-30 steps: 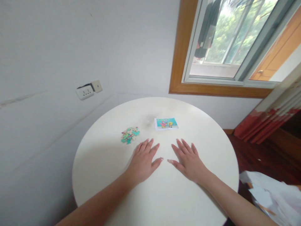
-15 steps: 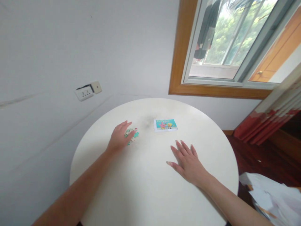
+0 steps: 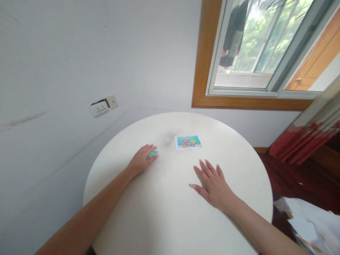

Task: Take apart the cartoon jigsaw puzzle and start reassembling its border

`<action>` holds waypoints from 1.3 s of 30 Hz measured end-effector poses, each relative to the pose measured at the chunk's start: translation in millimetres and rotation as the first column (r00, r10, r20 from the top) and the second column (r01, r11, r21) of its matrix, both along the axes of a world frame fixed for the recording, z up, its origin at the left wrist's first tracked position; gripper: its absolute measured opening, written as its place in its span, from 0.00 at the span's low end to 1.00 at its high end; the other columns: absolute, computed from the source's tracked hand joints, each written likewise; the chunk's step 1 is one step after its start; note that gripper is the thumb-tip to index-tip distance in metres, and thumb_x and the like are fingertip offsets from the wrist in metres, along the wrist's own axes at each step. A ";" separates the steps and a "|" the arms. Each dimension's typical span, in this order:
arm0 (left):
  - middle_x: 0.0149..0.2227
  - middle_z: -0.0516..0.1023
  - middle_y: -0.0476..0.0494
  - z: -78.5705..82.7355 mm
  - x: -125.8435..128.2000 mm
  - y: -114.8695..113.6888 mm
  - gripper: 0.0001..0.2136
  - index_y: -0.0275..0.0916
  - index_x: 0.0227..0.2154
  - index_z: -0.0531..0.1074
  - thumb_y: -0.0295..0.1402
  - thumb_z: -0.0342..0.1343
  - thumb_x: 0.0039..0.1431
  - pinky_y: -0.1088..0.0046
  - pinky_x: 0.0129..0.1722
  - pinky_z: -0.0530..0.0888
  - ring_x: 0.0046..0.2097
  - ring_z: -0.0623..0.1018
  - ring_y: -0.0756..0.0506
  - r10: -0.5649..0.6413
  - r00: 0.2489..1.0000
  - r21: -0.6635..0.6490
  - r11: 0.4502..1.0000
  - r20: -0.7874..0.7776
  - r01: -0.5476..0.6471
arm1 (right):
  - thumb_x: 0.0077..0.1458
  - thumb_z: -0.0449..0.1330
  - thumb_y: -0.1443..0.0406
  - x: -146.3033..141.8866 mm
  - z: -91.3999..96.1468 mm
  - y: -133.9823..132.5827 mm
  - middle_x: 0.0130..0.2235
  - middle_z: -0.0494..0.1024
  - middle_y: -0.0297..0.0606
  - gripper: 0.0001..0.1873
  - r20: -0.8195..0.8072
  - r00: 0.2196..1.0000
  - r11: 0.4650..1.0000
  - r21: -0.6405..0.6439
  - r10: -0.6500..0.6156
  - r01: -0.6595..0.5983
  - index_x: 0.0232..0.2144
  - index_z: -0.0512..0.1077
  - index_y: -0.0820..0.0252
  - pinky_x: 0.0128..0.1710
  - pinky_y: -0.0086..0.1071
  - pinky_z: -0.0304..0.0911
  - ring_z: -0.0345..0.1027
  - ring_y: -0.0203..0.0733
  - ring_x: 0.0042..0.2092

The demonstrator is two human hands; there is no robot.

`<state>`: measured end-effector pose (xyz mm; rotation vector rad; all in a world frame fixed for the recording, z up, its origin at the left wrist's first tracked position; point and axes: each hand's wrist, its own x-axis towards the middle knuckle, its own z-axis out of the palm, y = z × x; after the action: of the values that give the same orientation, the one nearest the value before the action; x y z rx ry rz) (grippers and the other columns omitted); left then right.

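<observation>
My left hand (image 3: 143, 158) is down on the left side of the round white table, cupped over a small pile of jigsaw puzzle pieces (image 3: 152, 154). Its thumb and fingers close in around the pile, and part of it is hidden under the palm. The pieces that show are teal with multicoloured bits. Flat on the tabletop at the right lies my right hand (image 3: 214, 184), fingers spread and holding nothing. Beyond the hands is a picture card (image 3: 188, 142) with two cartoon figures on a teal background, touched by neither hand.
The round white table (image 3: 170, 212) stands near a white wall with a socket (image 3: 99, 108). A wood-framed window (image 3: 247, 102) is behind it. To the right are a red and cream curtain (image 3: 294, 138) and white bags or papers (image 3: 310, 219) beside the table.
My left hand has come down over the puzzle pieces and its fingers have closed in around them. My right hand has stayed in place. The view has shifted slightly.
</observation>
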<state>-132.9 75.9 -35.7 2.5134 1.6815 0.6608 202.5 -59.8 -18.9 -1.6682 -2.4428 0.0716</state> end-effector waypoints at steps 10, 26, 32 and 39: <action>0.57 0.69 0.36 5.0 68.5 -48.2 0.19 0.37 0.52 0.69 0.41 0.47 0.64 0.55 0.61 0.63 0.60 0.65 0.39 -0.239 0.970 0.042 0.970 0.034 0.238 | 0.60 0.42 0.43 0.5 -0.5 0.2 0.67 0.48 0.46 0.35 -0.047 0.999 1.000 0.003 0.001 -0.001 0.64 0.55 0.52 0.61 0.61 0.37 0.37 0.57 0.68; 0.53 0.73 0.41 17.3 135.5 -85.6 0.14 0.41 0.49 0.71 0.34 0.51 0.62 0.60 0.58 0.65 0.56 0.70 0.42 -0.228 0.856 -0.097 0.947 0.463 0.305 | 0.58 0.54 0.60 8.5 7.9 21.0 0.63 0.61 0.45 0.27 -0.224 0.973 0.996 -0.086 -0.056 0.038 0.59 0.62 0.58 0.62 0.56 0.44 0.47 0.54 0.65; 0.46 0.75 0.42 21.2 119.0 -67.9 0.13 0.39 0.46 0.71 0.33 0.49 0.60 0.68 0.47 0.73 0.47 0.75 0.45 -0.071 0.745 -0.211 0.937 0.663 0.278 | 0.52 0.50 0.75 9.2 47.5 48.9 0.50 0.75 0.46 0.25 -0.309 0.943 0.968 -0.173 0.122 -0.182 0.52 0.71 0.63 0.53 0.37 0.62 0.69 0.44 0.51; 0.38 0.74 0.43 31.5 94.2 -59.2 0.10 0.39 0.40 0.74 0.33 0.51 0.59 0.73 0.37 0.73 0.37 0.75 0.48 -0.198 0.871 -0.145 0.946 0.450 0.290 | 0.48 0.56 0.73 -6.3 57.9 80.1 0.32 0.78 0.37 0.16 -0.370 0.916 0.913 -0.301 0.154 -0.275 0.38 0.78 0.59 0.35 0.29 0.63 0.69 0.36 0.32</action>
<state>-38.6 16.7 -4.3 2.1742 1.1858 0.8809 196.2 20.2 39.1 -1.3408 -2.4278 0.7984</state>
